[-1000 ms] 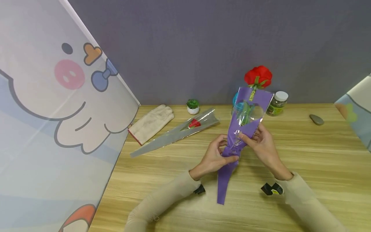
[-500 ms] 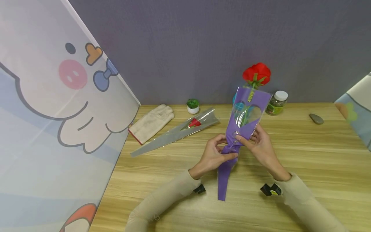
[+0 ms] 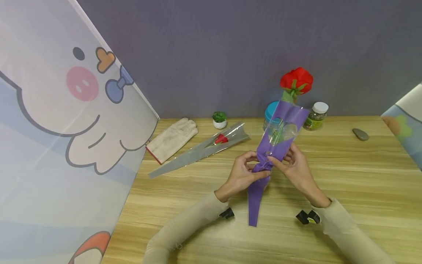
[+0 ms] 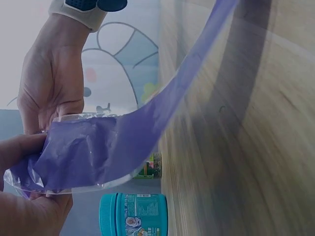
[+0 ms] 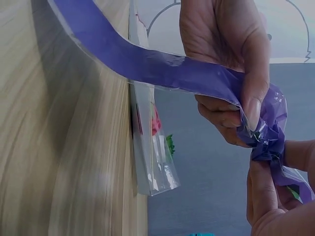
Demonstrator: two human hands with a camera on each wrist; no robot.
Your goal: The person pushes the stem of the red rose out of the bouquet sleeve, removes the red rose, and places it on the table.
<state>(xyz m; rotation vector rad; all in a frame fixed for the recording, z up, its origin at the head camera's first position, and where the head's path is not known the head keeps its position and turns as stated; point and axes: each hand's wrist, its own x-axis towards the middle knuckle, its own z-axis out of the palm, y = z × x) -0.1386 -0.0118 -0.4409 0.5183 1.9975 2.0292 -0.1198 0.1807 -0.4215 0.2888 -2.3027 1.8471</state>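
Note:
Both hands hold a purple flower sleeve (image 3: 255, 200) with a clear heart-shaped window, raised over the table. A red artificial rose (image 3: 296, 80) sticks out of its wide top end, its green stem showing through the window. My left hand (image 3: 242, 173) pinches the sleeve low, at its crumpled, gathered part, thumb across the front. Just above, my right hand (image 3: 295, 168) grips it from the right, thumb on the front and fingers behind. In the right wrist view, the left thumb presses the bunched purple film (image 5: 268, 142). The sleeve's narrow tail hangs down toward the table.
On the wooden table (image 3: 346, 176) to the left lie a grey sleeve (image 3: 184, 157) with a small red rose and a white work glove (image 3: 173, 141). At the back stand a potted plant (image 3: 219, 121), a blue-lidded jar (image 3: 271, 110) and a white-lidded jar (image 3: 316, 116). A stone (image 3: 360, 134) lies right.
The rose has risen slightly and now sits farther out of the sleeve's top. The sleeve's top has bent, uncovering more of the blue-lidded jar. Both hands keep their grip, shifting up a little.

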